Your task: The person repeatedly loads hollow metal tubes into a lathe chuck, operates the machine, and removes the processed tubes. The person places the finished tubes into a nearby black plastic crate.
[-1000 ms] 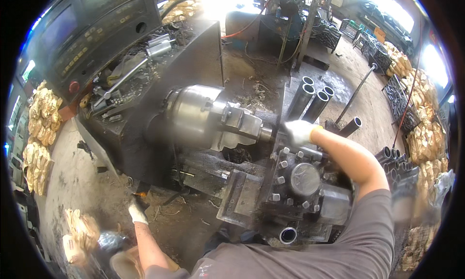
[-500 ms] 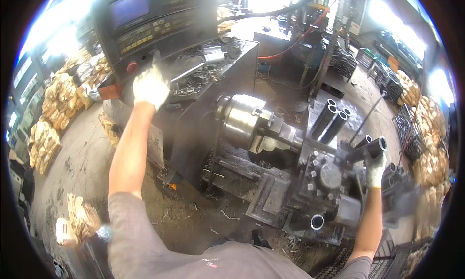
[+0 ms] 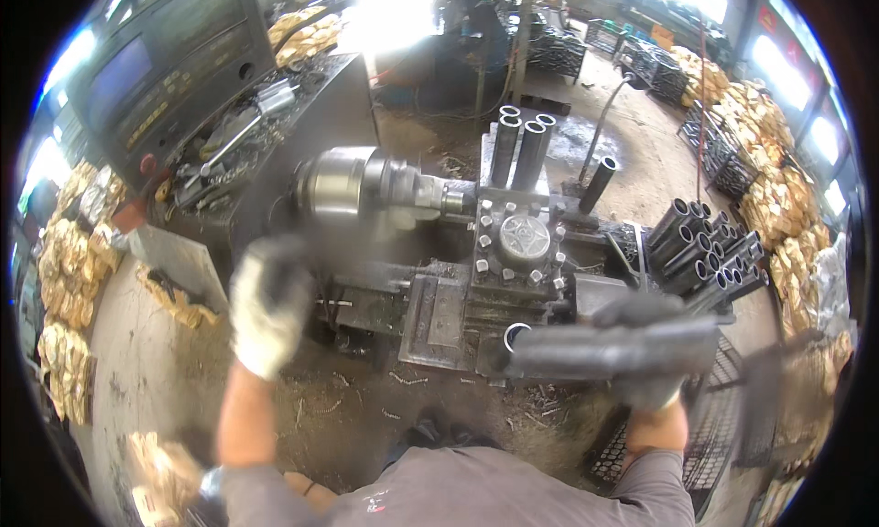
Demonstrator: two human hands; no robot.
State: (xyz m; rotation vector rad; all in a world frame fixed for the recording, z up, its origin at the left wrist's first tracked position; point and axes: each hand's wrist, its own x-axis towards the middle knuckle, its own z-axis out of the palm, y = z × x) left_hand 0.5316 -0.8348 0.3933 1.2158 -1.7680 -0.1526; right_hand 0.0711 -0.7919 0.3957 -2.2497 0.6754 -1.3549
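My right hand (image 3: 652, 391), in a white glove with dark soiled fingers, is closed round a dark metal tube (image 3: 558, 351). The tube lies nearly level in front of the lathe's tool turret (image 3: 525, 241) and is smeared by motion. My left hand (image 3: 268, 309), gloved and blackened at the fingers, hangs in front of the machine, left of and below the shiny chuck (image 3: 343, 181). Motion blur hides its finger shape and anything in it. Near the tube's left end, the round open end of another pipe (image 3: 517, 336) shows at the machine's front.
Several dark tubes (image 3: 522, 152) stand upright behind the turret; a single one (image 3: 598, 184) stands to their right. A bundle of tubes (image 3: 705, 252) is stacked at the right. The control panel (image 3: 151, 78) rises at far left. Metal shavings (image 3: 403, 379) litter the floor.
My left hand has come down from beside the control panel. My right hand has brought the tube from the right side nearer to me and levelled it. The view has swung rightward.
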